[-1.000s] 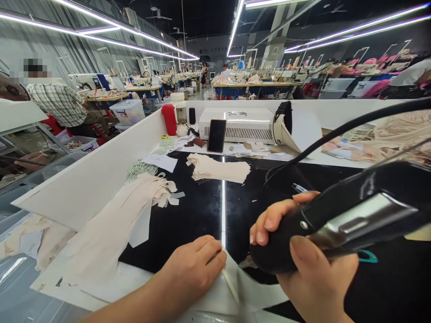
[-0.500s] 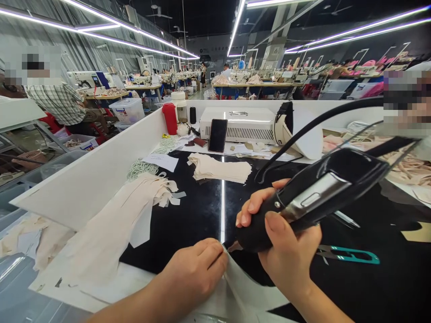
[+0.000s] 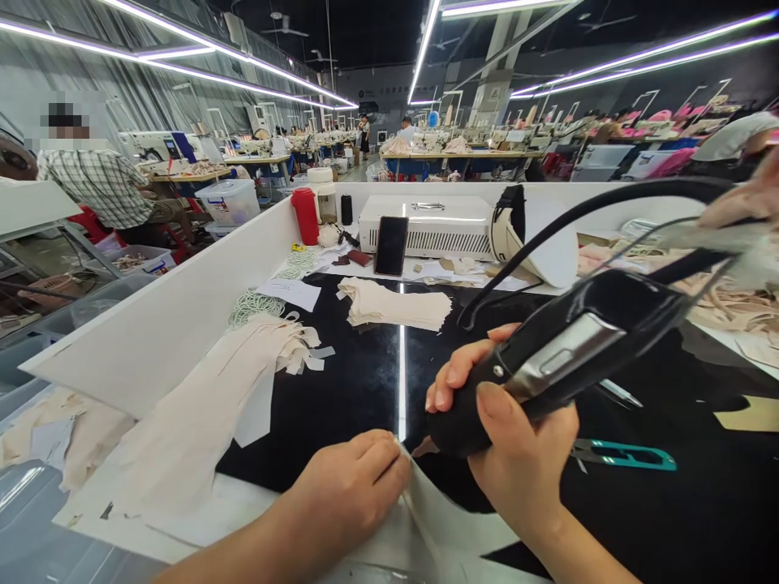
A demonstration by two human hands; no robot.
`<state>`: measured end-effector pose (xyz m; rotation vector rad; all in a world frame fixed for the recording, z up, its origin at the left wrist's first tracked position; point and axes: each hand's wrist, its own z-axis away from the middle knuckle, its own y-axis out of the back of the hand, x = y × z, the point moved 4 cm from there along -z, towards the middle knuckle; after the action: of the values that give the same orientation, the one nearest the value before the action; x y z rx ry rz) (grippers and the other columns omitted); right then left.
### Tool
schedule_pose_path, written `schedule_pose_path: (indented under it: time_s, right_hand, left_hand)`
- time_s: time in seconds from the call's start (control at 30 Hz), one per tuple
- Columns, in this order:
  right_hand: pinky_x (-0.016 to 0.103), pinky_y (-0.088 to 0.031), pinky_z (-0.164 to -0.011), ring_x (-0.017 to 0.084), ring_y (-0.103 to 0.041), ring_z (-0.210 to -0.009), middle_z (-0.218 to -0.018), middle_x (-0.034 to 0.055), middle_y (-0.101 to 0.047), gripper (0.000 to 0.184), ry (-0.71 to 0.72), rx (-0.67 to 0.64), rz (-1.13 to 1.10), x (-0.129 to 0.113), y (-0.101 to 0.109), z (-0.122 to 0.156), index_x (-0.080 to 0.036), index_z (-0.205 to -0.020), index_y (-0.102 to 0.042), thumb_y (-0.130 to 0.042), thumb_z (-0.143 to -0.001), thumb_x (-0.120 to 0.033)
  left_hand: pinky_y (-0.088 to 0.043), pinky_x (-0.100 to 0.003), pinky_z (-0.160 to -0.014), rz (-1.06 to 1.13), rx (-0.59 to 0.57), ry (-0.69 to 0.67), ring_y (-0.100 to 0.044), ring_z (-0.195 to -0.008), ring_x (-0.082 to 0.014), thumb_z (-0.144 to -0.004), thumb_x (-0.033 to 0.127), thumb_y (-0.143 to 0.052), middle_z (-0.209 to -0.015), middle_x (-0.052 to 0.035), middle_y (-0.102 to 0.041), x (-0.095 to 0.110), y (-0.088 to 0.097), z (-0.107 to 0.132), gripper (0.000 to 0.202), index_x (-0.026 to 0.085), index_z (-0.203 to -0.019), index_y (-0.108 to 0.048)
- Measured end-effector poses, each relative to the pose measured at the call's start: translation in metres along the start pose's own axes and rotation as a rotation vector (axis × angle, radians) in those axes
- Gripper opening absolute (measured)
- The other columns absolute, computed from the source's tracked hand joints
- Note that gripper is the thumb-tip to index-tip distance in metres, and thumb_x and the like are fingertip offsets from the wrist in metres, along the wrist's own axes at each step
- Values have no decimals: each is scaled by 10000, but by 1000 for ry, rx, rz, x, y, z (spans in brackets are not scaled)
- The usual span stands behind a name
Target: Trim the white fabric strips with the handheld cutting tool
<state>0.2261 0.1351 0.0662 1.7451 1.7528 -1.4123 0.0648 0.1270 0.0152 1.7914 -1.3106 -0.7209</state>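
Note:
My left hand (image 3: 353, 491) is closed in a pinch on the edge of a pale fabric piece (image 3: 441, 507) at the front of the black work surface (image 3: 341, 405). My right hand (image 3: 517, 438) is wrapped around a bulky black corded handheld tool (image 3: 614, 332) with a silver plate on its side. The tool's rounded front end is close to my left fingertips, and its working tip is hard to make out. Turquoise-handled thread snips (image 3: 633, 456) lie to the right of my right hand. A pen (image 3: 621, 394) rests just beyond them.
Pale fabric strips (image 3: 200, 405) are piled at left, with a smaller stack (image 3: 398, 304) ahead. Behind stand a phone (image 3: 391, 245), a white vented box (image 3: 447, 227) and a red cup (image 3: 305, 216). A thick black cable (image 3: 584, 215) arches at right, near another person's hand (image 3: 739, 199).
Both hands keep their grips and hardly move. Most things on the right appear slightly further left as the view shifts. The person at the right edge has changed position.

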Motion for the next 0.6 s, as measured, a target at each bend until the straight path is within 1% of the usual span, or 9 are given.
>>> schedule_pose_path:
  time_s: [0.1,0.4,0.53,0.6]
  right_hand:
    - [303,-565,-550,142,-636,-566,-774,-60,-680,385,9,7,-6,-3,3,1,-290,-1161,-579,-838,-894,-389]
    - [299,-566,-529,147,-642,-565,-787,-49,-685,373,0,-4,-19,-1,1,4,-289,-1157,-584,-838,-895,-368]
    - [305,-567,-536,144,-628,-561,-773,-61,-669,312,7,5,24,-1,0,4,-297,-1149,-575,-794,-930,-332]
    - [308,-566,-535,145,-627,-561,-774,-59,-669,324,2,-1,25,-2,0,4,-293,-1148,-575,-802,-923,-347]
  left_hand:
    - [-674,-311,-762,15,-5,-3,-736,-946,-238,-1103,60,-367,-955,-100,-709,-3,0,1,311,69,-1094,-678]
    - [-673,-316,-748,-18,-5,-20,-734,-954,-247,-1094,62,-389,-956,-97,-705,-7,-1,4,284,78,-1090,-673]
    - [-667,-305,-755,-18,-26,-24,-729,-966,-242,-1092,52,-371,-964,-96,-699,-10,-1,5,299,78,-1105,-668]
    - [-663,-303,-759,-15,-55,-16,-721,-972,-240,-1098,66,-375,-978,-96,-696,-13,1,4,293,85,-1105,-668]
